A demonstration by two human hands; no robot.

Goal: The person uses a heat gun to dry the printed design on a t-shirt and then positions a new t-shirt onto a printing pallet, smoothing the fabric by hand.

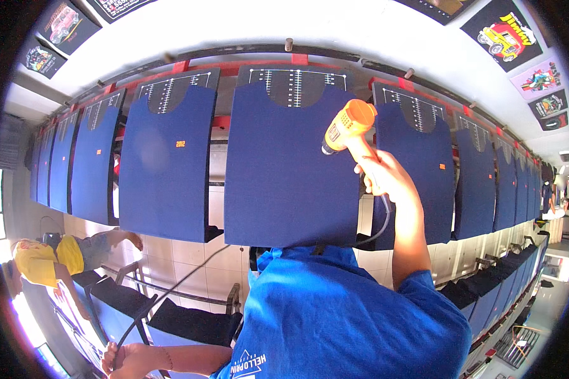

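Observation:
My right hand [387,175] is wrapped round the handle of an orange heat gun [354,120]. Its dark nozzle points left and down over a navy fabric piece [291,177], which lies smooth on a dark board [295,88] with white ruler marks. Apart from the cloth, the gun hovers above its upper right part. Away at the lower left, my left hand [131,361] is closed round a black cable [171,287]. That cable runs up toward the board's near edge; another stretch of cord hangs from the gun's handle.
More boards with navy pieces, several bearing small orange prints, line both sides on a red and black rack [227,54]. Behind me, another row holds dark cloth [196,322]. A person in a yellow shirt [38,262] is at the left. Printed pictures [502,31] hang on the white wall.

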